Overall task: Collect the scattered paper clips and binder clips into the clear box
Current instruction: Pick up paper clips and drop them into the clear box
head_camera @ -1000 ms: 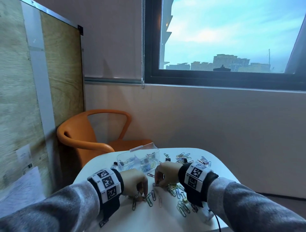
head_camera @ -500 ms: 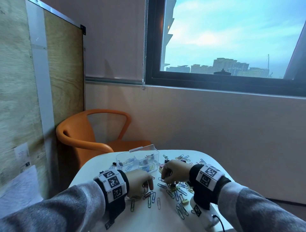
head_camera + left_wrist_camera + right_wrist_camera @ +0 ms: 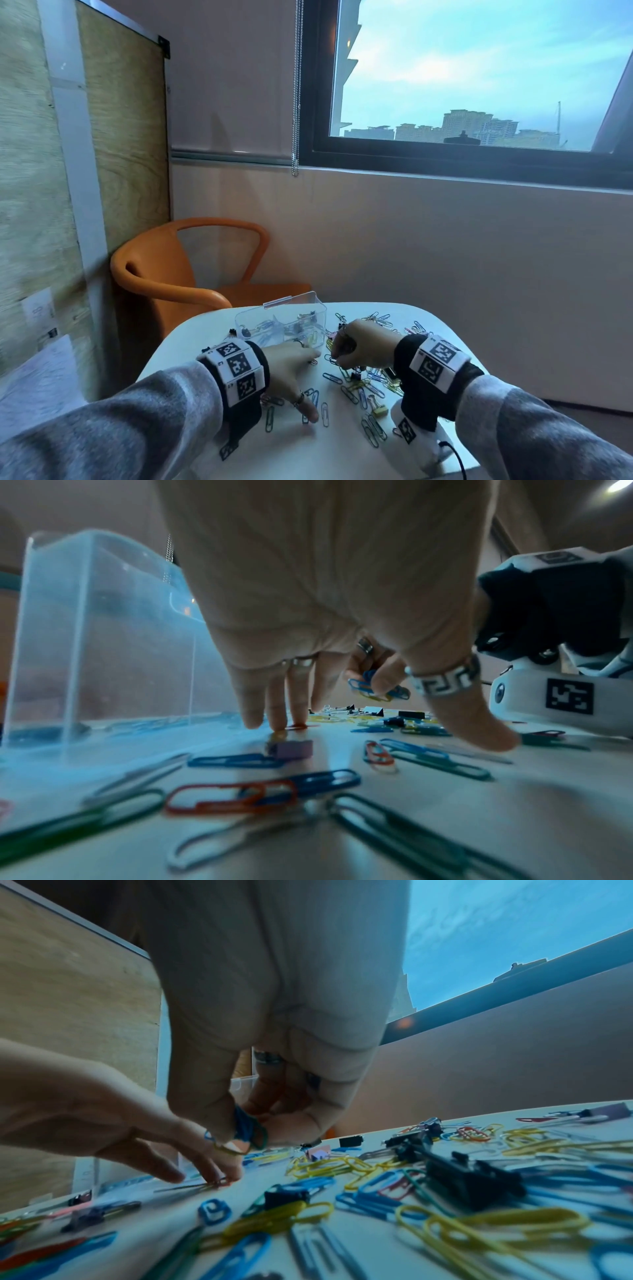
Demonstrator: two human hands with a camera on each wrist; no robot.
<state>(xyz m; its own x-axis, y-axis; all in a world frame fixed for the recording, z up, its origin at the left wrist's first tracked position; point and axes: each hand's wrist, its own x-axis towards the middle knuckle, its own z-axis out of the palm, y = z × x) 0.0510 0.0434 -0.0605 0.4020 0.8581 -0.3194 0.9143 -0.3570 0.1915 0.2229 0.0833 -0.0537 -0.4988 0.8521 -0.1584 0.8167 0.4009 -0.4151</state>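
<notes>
The clear box (image 3: 284,325) stands at the table's far left with some clips inside; its wall (image 3: 103,642) fills the left of the left wrist view. Coloured paper clips (image 3: 359,387) and binder clips (image 3: 472,1175) lie scattered over the white table (image 3: 342,455). My left hand (image 3: 294,370) is spread flat, fingertips (image 3: 284,721) pressing a red clip on the table next to the box. A lilac binder clip (image 3: 291,749) lies just short of them. My right hand (image 3: 356,346) hovers above the pile, pinching a bunch of blue and yellow paper clips (image 3: 246,1130).
An orange chair (image 3: 178,270) stands behind the table at the left, against a wooden panel (image 3: 120,137). A wall with a window (image 3: 479,75) lies beyond the table's far edge. A white wrist camera (image 3: 418,435) hangs under my right wrist.
My left hand has opened from a curl and reached forward to the table by the box. My right hand has lifted slightly with its clips.
</notes>
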